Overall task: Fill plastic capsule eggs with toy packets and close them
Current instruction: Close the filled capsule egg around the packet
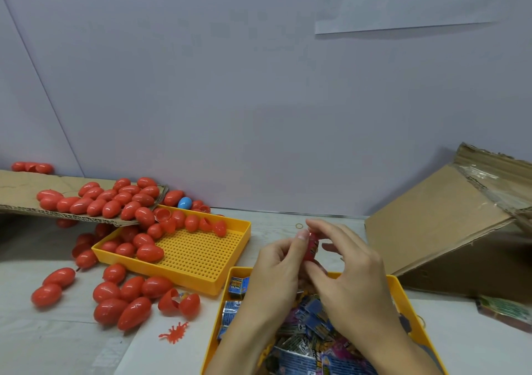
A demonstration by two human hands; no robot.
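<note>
Both hands meet over the near edge of the yellow plastic tray of toy packets, working one red plastic capsule egg between them. The left hand pinches the egg from the side with thumb and forefinger; the right hand curls its fingers round the top and front of it. Something printed shows at the egg's seam, so a packet is probably going in — whether the halves are snapped together yet I cannot tell.

As for progress, many closed red eggs lie on the tabletop at the left, and more crowd the perforated yellow tray and the cardboard sheet behind it. Which of those are filled cannot be judged from outside. One opened red egg lies beside the pile, a few open halves sit in the perforated tray, and the packet tray holds a good stock — so plenty appears left to do.
</note>
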